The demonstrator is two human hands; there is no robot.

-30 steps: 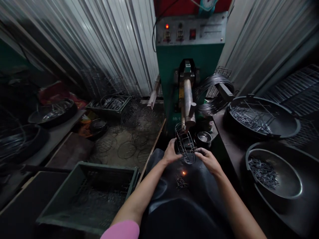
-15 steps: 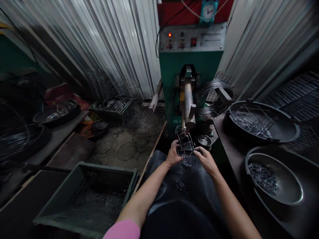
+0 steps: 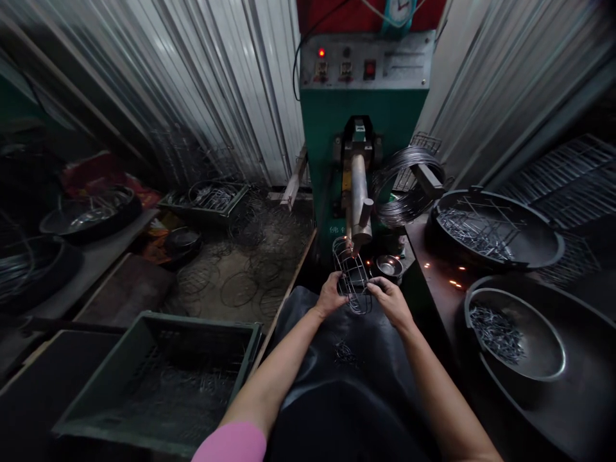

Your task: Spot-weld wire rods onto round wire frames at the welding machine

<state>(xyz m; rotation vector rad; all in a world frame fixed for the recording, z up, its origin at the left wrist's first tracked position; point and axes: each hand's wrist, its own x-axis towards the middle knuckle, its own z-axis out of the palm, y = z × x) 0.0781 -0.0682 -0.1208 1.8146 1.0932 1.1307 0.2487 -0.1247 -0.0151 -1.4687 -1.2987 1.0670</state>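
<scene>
Both my hands hold a small wire cage (image 3: 352,274) up against the tip of the metal arm (image 3: 359,196) of a green welding machine (image 3: 360,109). My left hand (image 3: 330,294) grips the cage's left side, fingers curled round the wires. My right hand (image 3: 389,299) grips its right side the same way. Orange sparks (image 3: 452,277) fly to the right of the cage. A few short wire pieces (image 3: 344,352) lie on the dark apron over my lap.
A wire coil (image 3: 403,186) hangs right of the arm, a small steel bowl (image 3: 389,265) below it. Two round pans of cut wire pieces (image 3: 495,228) (image 3: 513,333) stand at the right. A green crate (image 3: 158,378) sits at lower left; wire rings (image 3: 240,282) litter the floor.
Sparks now scatter to the right of the cage; half a second ago there were none. My hands have kept their grip on the cage at the arm's tip.
</scene>
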